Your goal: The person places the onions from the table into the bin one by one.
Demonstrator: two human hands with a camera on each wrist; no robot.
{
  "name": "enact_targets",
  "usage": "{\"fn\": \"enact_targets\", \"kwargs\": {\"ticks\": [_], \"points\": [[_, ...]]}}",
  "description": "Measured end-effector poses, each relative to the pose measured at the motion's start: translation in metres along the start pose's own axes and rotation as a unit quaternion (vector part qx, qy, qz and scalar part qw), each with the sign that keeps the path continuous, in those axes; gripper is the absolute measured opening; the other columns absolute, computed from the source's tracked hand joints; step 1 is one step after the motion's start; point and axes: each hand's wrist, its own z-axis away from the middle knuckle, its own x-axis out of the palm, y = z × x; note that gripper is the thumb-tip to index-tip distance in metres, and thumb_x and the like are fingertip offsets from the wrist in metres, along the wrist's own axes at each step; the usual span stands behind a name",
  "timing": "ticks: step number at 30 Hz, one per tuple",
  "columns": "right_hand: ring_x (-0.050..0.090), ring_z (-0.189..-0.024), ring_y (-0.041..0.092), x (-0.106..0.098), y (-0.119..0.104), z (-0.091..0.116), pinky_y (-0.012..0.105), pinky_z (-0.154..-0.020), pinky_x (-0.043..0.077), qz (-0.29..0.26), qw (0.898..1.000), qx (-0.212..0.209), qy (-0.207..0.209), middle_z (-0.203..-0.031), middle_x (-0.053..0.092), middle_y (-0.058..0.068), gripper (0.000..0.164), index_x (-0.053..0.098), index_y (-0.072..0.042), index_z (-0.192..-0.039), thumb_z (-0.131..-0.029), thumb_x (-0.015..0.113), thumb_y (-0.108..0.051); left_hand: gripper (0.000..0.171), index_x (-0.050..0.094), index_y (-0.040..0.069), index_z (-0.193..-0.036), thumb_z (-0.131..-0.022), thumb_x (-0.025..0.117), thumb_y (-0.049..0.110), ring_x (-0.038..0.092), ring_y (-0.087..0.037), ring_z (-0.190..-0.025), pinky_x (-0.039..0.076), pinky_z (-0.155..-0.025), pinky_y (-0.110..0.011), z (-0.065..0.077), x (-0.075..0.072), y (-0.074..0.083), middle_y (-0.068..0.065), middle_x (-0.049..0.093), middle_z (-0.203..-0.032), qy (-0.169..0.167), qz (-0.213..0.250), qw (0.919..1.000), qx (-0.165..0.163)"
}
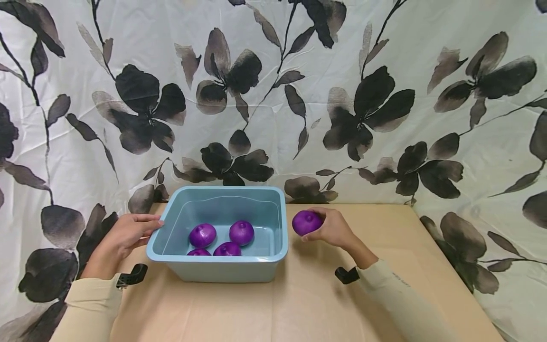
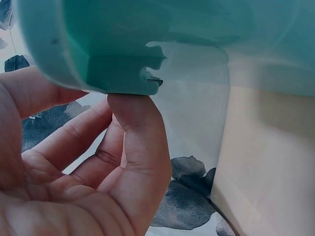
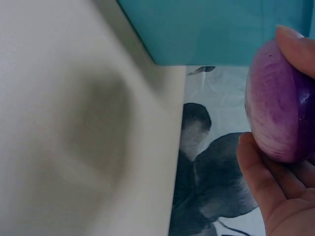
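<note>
A light blue plastic bin point(image 1: 222, 271) stands on the table, with several purple onions point(image 1: 241, 232) lying inside it. At its left side my left hand point(image 1: 128, 237) grips the rim; the left wrist view shows the fingers point(image 2: 140, 132) right at the rim's underside. My right hand point(image 1: 335, 230) holds another purple onion point(image 1: 306, 223) just outside the bin's right wall, above the table. Close up in the right wrist view, this onion point(image 3: 275, 103) has a paler streaked side and sits between thumb and fingers. The bin's front wall partly hides two of the onions inside.
The tan table point(image 1: 342, 294) reaches back to a white cloth point(image 1: 299, 142) printed with dark flowers, which hangs behind and along the sides. Small black wrist cameras point(image 1: 347, 275) stick out from both sleeves.
</note>
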Motion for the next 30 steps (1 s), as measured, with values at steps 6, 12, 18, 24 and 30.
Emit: {"fn": "enact_targets", "kwargs": {"ticks": [6, 12, 18, 24, 30], "points": [[0.069, -0.113, 0.032, -0.010, -0.007, 0.001, 0.050, -0.098, 0.057, -0.008, 1.000, -0.003, -0.006, -0.128, 0.073, 0.015, 0.086, 0.067, -0.006, -0.135, -0.060, 0.102, -0.029, 0.049, 0.060, -0.011, -0.137, -0.099, 0.072, 0.018, 0.069, -0.004, -0.082, 0.063, -0.076, -0.025, 0.001, -0.001, -0.001, 0.012, 0.068, -0.092, -0.002, -0.001, 1.0000, 0.002], [0.068, -0.113, 0.034, -0.021, -0.017, 0.003, 0.051, -0.098, 0.057, -0.007, 1.000, 0.010, -0.016, -0.128, 0.072, 0.018, 0.087, 0.064, -0.005, -0.138, -0.062, 0.101, -0.028, 0.050, 0.059, -0.012, -0.138, -0.099, 0.071, 0.018, 0.069, -0.004, -0.082, 0.063, -0.076, -0.025, 0.001, -0.001, -0.001, 0.013, 0.068, -0.092, -0.005, -0.003, 1.0000, 0.006], [0.069, -0.112, 0.033, -0.031, -0.032, 0.004, 0.049, -0.097, 0.058, -0.030, 0.999, 0.011, -0.030, -0.125, 0.072, 0.019, 0.081, 0.065, -0.006, -0.136, -0.064, 0.100, -0.024, 0.052, 0.057, -0.012, -0.139, -0.099, 0.071, 0.018, 0.069, -0.004, -0.082, 0.063, -0.076, -0.025, 0.001, -0.001, -0.001, 0.012, 0.068, -0.093, -0.005, -0.004, 1.0000, 0.006], [0.069, -0.111, 0.033, -0.040, -0.048, 0.004, 0.045, -0.095, 0.059, -0.039, 0.998, 0.003, -0.045, -0.123, 0.073, 0.019, 0.079, 0.065, -0.004, -0.135, -0.065, 0.099, -0.021, 0.049, 0.060, -0.011, -0.137, -0.099, 0.072, 0.018, 0.068, -0.004, -0.081, 0.063, -0.075, -0.025, -0.001, -0.003, -0.001, 0.012, 0.068, -0.090, -0.003, 0.002, 1.0000, 0.006], [0.070, -0.104, 0.029, -0.045, -0.064, 0.003, 0.038, -0.088, 0.062, -0.056, 0.996, -0.024, -0.067, -0.121, 0.072, 0.018, 0.076, 0.066, -0.002, -0.132, -0.065, 0.099, -0.018, 0.049, 0.059, -0.011, -0.137, -0.099, 0.072, 0.018, 0.069, -0.004, -0.081, 0.063, -0.075, -0.025, -0.003, -0.003, -0.002, 0.011, 0.069, -0.090, -0.005, 0.003, 1.0000, 0.005]]}}
